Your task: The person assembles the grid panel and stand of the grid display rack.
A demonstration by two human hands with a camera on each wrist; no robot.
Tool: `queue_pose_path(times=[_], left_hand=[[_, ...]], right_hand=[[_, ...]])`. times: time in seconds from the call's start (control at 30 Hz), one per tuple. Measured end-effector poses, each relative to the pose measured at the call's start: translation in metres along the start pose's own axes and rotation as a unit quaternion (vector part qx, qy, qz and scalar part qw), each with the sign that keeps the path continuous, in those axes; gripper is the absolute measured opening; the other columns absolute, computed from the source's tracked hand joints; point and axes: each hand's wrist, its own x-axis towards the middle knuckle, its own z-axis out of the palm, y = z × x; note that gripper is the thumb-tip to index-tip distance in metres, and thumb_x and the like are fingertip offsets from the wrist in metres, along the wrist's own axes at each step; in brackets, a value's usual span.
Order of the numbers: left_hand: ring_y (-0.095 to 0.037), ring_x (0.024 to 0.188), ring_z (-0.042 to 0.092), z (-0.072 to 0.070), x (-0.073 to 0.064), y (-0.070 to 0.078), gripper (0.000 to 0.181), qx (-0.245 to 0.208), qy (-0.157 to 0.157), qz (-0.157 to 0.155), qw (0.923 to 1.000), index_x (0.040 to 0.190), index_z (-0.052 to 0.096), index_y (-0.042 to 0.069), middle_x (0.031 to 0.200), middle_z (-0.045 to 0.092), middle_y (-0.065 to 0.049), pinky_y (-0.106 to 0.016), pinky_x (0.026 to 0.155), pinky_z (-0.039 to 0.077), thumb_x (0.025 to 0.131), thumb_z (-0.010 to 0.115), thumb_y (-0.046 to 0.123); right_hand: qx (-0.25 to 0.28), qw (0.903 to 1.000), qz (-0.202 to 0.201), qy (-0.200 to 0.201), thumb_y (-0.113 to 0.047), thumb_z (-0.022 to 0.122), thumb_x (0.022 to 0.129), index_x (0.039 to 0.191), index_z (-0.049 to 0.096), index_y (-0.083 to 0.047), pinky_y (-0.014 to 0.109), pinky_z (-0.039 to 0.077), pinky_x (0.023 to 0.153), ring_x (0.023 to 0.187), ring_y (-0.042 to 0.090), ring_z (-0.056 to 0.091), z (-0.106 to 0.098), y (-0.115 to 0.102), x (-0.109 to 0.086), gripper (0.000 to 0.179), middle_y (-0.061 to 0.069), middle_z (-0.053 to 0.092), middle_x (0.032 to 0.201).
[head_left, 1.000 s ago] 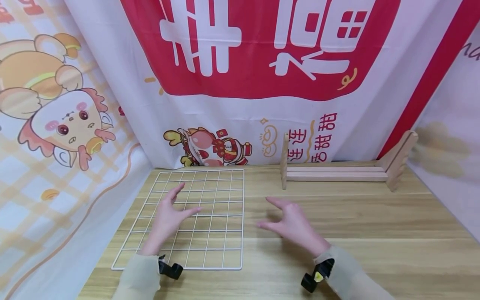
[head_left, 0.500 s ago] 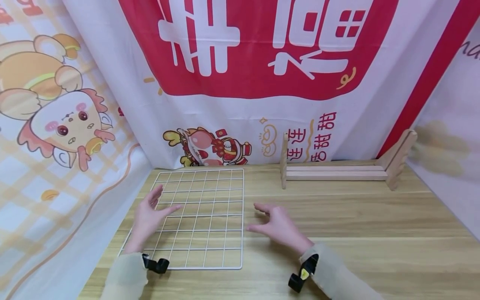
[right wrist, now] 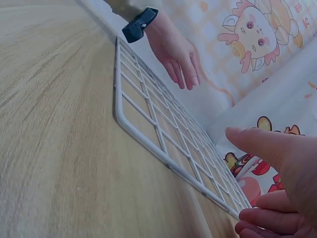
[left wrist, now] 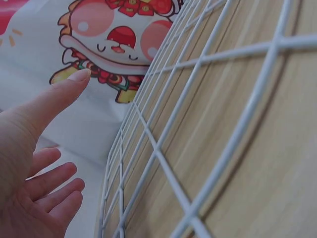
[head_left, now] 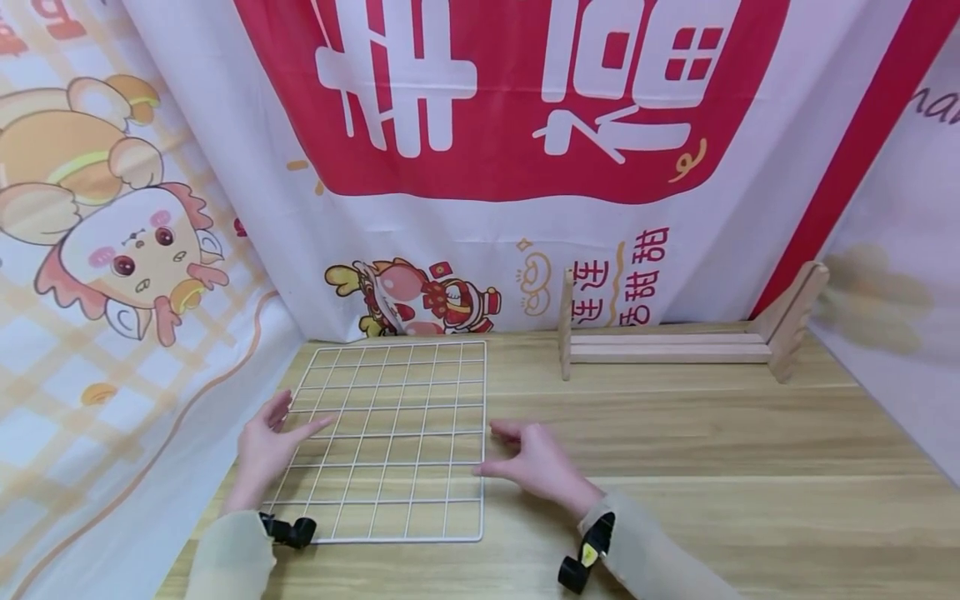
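A white wire grid panel (head_left: 484, 392) lies flat on the wooden table, at its left half. My left hand (head_left: 266, 446) is over the grid's left edge, thumb spread from the loosely bent fingers and nothing between them. At the right edge is my right hand (head_left: 536, 467), its thumb tip by the wire and its fingers just outside. In the right wrist view the fingertips (right wrist: 250, 215) are close to the grid's rim; whether they touch it, I cannot tell. The left wrist view has the left thumb (left wrist: 54, 99) apart from the wires.
A small wooden rack (head_left: 667, 348) with two upright sides stands at the back right of the table (head_left: 675, 467). Behind it hangs a white and red printed cloth (head_left: 510, 167). Another patterned cloth (head_left: 187, 433) borders the table on the left.
Both hands have moved left and nearer to me. The left went from over the grid to its left edge, the right from the table to the right edge. The grid stays put.
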Motion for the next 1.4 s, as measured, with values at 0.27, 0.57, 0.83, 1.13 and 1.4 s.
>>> queue_pose_path(times=[0.27, 0.57, 0.83, 1.13, 1.4], left_hand=[[-0.046, 0.142, 0.034, -0.01, 0.0, -0.016, 0.106, 0.006, -0.001, -0.02, 0.9998, 0.159, 0.026, 0.0, 0.158, 0.033, -0.027, -0.057, 0.116, 0.031, 0.083, 0.085, 0.046], [-0.049, 0.141, 0.034, -0.014, -0.004, -0.023, 0.105, 0.024, -0.014, -0.034, 0.9991, 0.158, 0.025, -0.003, 0.157, 0.032, -0.03, -0.06, 0.115, 0.031, 0.085, 0.082, 0.048], [-0.048, 0.14, 0.036, -0.014, -0.003, -0.025, 0.105, 0.019, -0.022, -0.038, 0.9989, 0.157, 0.025, -0.004, 0.156, 0.033, -0.031, -0.059, 0.115, 0.032, 0.086, 0.082, 0.047], [-0.036, 0.136, 0.047, -0.013, -0.004, -0.015, 0.1, -0.011, -0.033, -0.072, 0.9968, 0.157, 0.031, -0.001, 0.149, 0.047, -0.025, -0.048, 0.114, 0.038, 0.086, 0.08, 0.051], [-0.026, 0.133, 0.05, -0.01, -0.003, -0.009, 0.093, -0.033, -0.087, -0.097, 0.9909, 0.157, 0.03, -0.002, 0.15, 0.045, -0.026, -0.029, 0.107, 0.046, 0.092, 0.074, 0.049]], right_hand=[[0.011, 0.9999, -0.007, -0.001, -0.041, 0.09, 0.077, 0.135, 0.061, 0.004, 0.046, 0.047, 0.107, 0.122, 0.031, 0.061, 0.007, 0.002, 0.0, 0.079, 0.017, 0.064, 0.134], [0.0, 1.0, -0.008, 0.0, -0.042, 0.091, 0.076, 0.133, 0.063, 0.003, 0.044, 0.047, 0.107, 0.123, 0.028, 0.061, 0.013, 0.003, 0.001, 0.078, 0.014, 0.065, 0.133], [0.007, 0.9999, -0.007, -0.003, -0.037, 0.091, 0.077, 0.133, 0.062, 0.005, 0.045, 0.047, 0.106, 0.122, 0.031, 0.061, 0.01, 0.006, 0.001, 0.076, 0.017, 0.064, 0.133], [0.03, 0.9994, 0.007, 0.014, -0.029, 0.091, 0.077, 0.133, 0.061, 0.008, 0.048, 0.051, 0.102, 0.116, 0.034, 0.063, -0.007, 0.012, -0.001, 0.073, 0.02, 0.065, 0.129], [0.047, 0.9976, 0.031, 0.041, -0.021, 0.091, 0.078, 0.127, 0.064, 0.011, 0.039, 0.059, 0.088, 0.099, 0.029, 0.068, -0.025, 0.023, -0.003, 0.065, 0.02, 0.071, 0.115]])
